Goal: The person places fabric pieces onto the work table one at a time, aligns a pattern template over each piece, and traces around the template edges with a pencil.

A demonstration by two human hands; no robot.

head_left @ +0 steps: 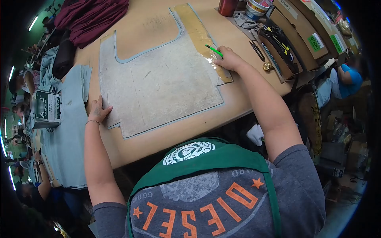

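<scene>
A large grey pattern board [158, 87] with a U-shaped cutout lies flat on the tan table [139, 152]. Light blue fabric shows as a thin rim around its edges. Yellowish tape [194, 29] covers the board's right arm. My left hand [99, 111] rests at the board's lower left edge, thumb on the board and fingers apart. Near the taped right edge, my right hand [230, 59] is closed on a green pencil [214, 50], its dark end pointing up and left.
Blue-grey fabric [67, 131] is stacked at the left beside a box [47, 109]. Maroon cloth [91, 20] lies at the back left. Cardboard boxes [301, 31], scissors [257, 50] and a brass object [268, 66] sit at the right. Other people are at both sides.
</scene>
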